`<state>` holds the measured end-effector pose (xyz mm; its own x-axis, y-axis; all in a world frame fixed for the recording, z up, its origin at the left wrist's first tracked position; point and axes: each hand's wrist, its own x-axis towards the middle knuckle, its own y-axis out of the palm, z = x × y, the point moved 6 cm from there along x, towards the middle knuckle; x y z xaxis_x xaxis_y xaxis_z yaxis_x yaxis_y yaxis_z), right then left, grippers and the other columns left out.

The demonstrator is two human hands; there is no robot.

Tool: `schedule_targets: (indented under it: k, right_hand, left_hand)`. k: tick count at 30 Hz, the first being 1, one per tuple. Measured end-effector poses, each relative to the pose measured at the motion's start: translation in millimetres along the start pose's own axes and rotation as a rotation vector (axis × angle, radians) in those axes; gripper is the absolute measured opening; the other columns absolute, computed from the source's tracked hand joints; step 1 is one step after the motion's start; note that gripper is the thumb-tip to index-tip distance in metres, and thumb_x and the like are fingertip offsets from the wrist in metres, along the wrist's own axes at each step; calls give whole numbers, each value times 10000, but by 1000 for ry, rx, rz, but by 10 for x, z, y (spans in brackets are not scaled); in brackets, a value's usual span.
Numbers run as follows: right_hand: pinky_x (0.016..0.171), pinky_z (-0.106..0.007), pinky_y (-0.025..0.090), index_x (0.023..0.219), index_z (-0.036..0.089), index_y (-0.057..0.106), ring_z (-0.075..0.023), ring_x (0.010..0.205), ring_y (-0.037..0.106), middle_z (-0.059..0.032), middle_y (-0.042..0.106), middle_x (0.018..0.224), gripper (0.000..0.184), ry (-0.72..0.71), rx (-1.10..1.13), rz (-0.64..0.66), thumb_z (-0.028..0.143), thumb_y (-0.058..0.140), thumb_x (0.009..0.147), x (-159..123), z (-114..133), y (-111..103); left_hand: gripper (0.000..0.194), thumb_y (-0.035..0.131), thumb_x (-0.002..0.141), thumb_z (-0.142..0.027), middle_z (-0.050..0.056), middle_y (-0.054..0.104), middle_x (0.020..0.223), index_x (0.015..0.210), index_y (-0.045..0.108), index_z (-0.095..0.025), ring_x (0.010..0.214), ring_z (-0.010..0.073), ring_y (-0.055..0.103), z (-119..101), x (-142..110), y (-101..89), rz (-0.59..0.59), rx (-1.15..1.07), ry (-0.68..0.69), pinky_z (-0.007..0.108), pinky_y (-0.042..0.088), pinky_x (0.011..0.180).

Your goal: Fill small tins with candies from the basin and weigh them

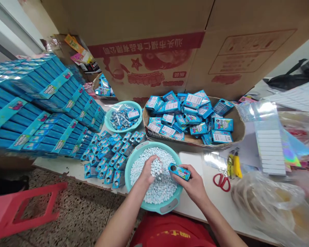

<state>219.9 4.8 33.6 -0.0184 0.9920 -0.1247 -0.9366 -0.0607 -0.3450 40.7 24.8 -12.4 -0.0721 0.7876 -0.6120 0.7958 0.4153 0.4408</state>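
A turquoise basin [175, 152] full of small pale-blue and white candies [161, 192] stands at the table's front edge. My left hand [146, 172] is inside it, fingers curled around a handful of the candies. Over the basin's right side, my right hand [195, 185] grips a small blue candy box [180, 172] between thumb and fingers. That box is tilted, with a dark round hole in its end facing the left hand. Left of the basin, several similar blue boxes [109, 175] stand in rows, round holes upward.
Behind the basin is a cardboard tray [238, 134] heaped with blue boxes. A smaller turquoise bowl [107, 120] holds small shiny pieces. Banded box stacks [41, 103] rise at left. Red-handled scissors [221, 181], a yellow cutter [237, 166] and plastic bags [270, 206] lie at right. A red stool [28, 206] stands lower left.
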Motion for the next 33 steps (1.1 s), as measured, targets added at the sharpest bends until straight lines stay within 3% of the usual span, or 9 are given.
schedule_targets:
  k: [4,10,24,33]
  right_hand:
    - [709,-336,489,904,226,574,-230,821,608,-41,640,877,232,-166,-174,46,343,634,713,-16,135,198]
    - [747,-375,473,901,237,586,-245,846,585,-36,646,880,205,-317,-281,109,246,628,700,-18,297,412]
    - [740,-354,446,899,236,607,-239,856,600,-28,652,864,225,-338,-315,137,288,680,692,87,393,449]
    - [750,-353,440,894,228,607,-236,860,588,-25,636,862,232,-292,-283,154,236,688,677,112,412,444]
  left_hand:
    - [283,622,646,-430,-1,567,576,671,536,-161,465,115,538,-232,-274,289,103,-79,77,210,385,427]
    - [273,626,691,-405,-29,548,591,662,509,-159,523,117,571,-410,-350,334,-5,-82,286,230,436,528]
    - [252,666,684,-364,-29,538,592,674,525,-155,485,88,514,-490,-316,335,-17,25,346,216,395,495]
    - [223,631,730,-356,-35,536,538,686,528,-163,525,103,547,-472,-352,321,-38,102,425,228,426,581]
